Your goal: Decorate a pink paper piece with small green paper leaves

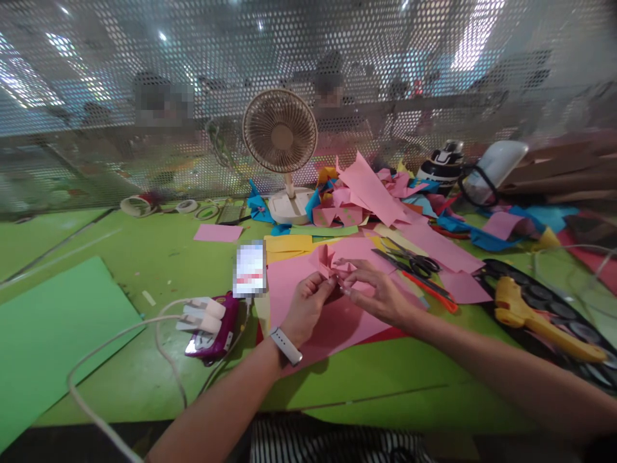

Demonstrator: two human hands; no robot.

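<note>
My left hand pinches a small folded pink paper piece between thumb and fingers. It is creased into upright, petal-like flaps, and its lower part is hidden by my fingers. From the other side, my right hand has its thumb and fingertips closed on the right edge of the same piece. Both hands are just above a large pink sheet, which lies over other coloured sheets. Beyond my right hand lie black-handled scissors and an orange-handled tool.
A phone and a purple power bank with cables lie left of my wrist. A green sheet covers the left side. Behind stand a fan and heaped paper scraps. A yellow glue gun rests on a black tray.
</note>
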